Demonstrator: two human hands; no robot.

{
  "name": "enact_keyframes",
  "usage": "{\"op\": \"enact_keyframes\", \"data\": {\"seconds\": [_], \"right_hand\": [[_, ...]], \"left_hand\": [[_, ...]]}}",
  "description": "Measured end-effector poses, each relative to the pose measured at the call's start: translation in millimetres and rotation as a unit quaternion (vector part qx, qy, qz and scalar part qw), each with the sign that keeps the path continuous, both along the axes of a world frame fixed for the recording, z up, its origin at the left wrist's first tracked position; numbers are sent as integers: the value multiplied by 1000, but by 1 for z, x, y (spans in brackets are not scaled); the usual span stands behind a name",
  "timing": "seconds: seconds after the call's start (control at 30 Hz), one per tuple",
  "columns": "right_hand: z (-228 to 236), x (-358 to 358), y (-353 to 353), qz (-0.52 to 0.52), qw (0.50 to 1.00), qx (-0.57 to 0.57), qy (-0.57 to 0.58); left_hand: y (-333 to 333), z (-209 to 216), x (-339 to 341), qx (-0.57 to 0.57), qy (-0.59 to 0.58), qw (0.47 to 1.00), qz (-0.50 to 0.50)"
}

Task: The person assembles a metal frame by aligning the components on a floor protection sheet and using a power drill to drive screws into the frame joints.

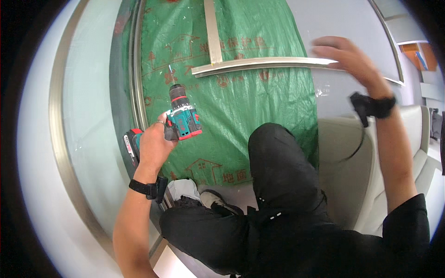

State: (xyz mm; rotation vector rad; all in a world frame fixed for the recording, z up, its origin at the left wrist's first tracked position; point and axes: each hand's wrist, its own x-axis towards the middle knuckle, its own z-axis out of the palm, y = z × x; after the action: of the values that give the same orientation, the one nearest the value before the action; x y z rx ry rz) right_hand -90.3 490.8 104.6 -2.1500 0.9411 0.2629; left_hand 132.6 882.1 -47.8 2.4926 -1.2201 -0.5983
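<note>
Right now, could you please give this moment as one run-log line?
left hand: holding drill | right hand: at right end of crosswise metal strip, contact unclear | green sheet: under strip

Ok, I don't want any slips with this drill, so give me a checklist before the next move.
1. Drill in hand: ok, the left hand grips its handle.
2. Bit tight in the chuck: cannot tell, too small to judge.
3. Right hand away from the drill: ok, it is by the long bar's right end.
4. Long bar held down: cannot tell, the blurred hand's contact is unclear.
5. Green sheet smooth: not ok, it is wrinkled.
</note>
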Motion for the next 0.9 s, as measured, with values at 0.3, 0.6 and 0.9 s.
{"op": "enact_keyframes", "data": {"seconds": [0.3, 0.6, 0.9], "right_hand": [[7, -163, -13, -199, 872, -326, 307], [0, -196, -25, -238, 883, -310, 262], [-32, -204, -37, -248, 885, -310, 245]], "left_hand": [[27, -103, 19, 64, 7, 994, -87], [4, -177, 31, 70, -9, 979, -193], [-65, -201, 25, 136, -47, 971, -191]]}}
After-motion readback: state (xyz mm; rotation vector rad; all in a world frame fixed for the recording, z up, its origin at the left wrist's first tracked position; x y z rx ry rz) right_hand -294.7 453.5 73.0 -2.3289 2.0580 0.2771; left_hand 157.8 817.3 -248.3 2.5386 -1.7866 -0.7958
